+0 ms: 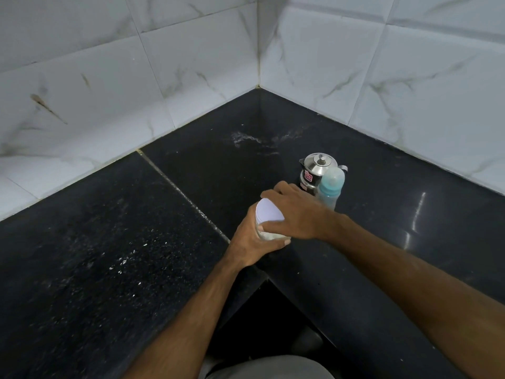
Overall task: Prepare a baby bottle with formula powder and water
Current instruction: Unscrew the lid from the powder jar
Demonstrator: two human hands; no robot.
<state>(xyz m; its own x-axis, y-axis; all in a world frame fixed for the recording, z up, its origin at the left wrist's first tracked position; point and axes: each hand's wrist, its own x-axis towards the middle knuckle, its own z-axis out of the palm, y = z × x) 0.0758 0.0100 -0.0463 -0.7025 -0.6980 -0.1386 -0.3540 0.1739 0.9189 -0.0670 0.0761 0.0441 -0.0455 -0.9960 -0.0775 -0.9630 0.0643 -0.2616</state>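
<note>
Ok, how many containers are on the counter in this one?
3: a white-lidded jar gripped by both hands, a steel flask behind it, and a blue baby bottle beside the flask. None else visible.

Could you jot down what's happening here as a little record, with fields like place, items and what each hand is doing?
place: black stone counter in a corner of white marble-look tiled walls
jar: clear, white lid, white powder inside
left hand: grips the jar's body
right hand: fingers curled over the lid
baby bottle: blue, capped, upright behind the hands
steel flask: lidded, beside the bottle
stage: bottle unopened
</note>
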